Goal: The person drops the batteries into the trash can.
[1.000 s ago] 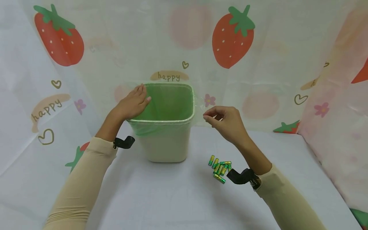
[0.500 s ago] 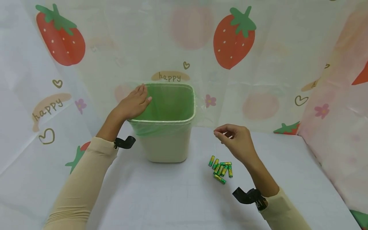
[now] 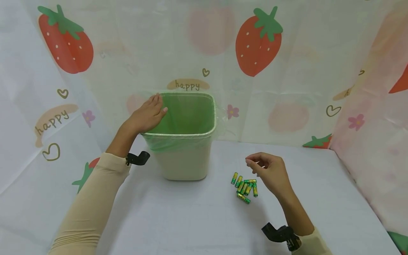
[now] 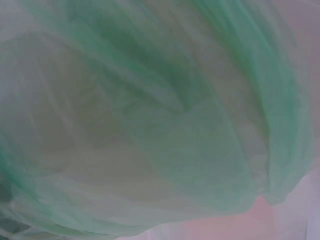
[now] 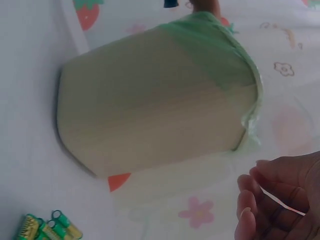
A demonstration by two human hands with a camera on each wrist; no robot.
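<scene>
A cream waste bin (image 3: 185, 163) stands upright, lined with a thin green plastic bag (image 3: 164, 143) folded over its rim. My left hand (image 3: 146, 115) rests on the bin's left rim, fingers straight and close together. Green bag folds (image 4: 210, 160) fill the left wrist view. To the right of the bin, my right hand (image 3: 269, 170) is in the air just above and right of a small heap of green-and-yellow batteries (image 3: 245, 187). Its fingers bend loosely, thumb near the index fingertip, and nothing shows between them. In the right wrist view some batteries (image 5: 50, 227) appear at the lower left.
A white cloth (image 3: 191, 219) covers the table. Behind it hangs a curtain (image 3: 302, 71) printed with strawberries, hearts and flowers, which also runs along the right side. Black cameras are strapped to both wrists.
My right hand has moved down and to the right, from beside the bin's rim toward the batteries. One battery that the wrist camera partly hid now shows. The left hand stays put.
</scene>
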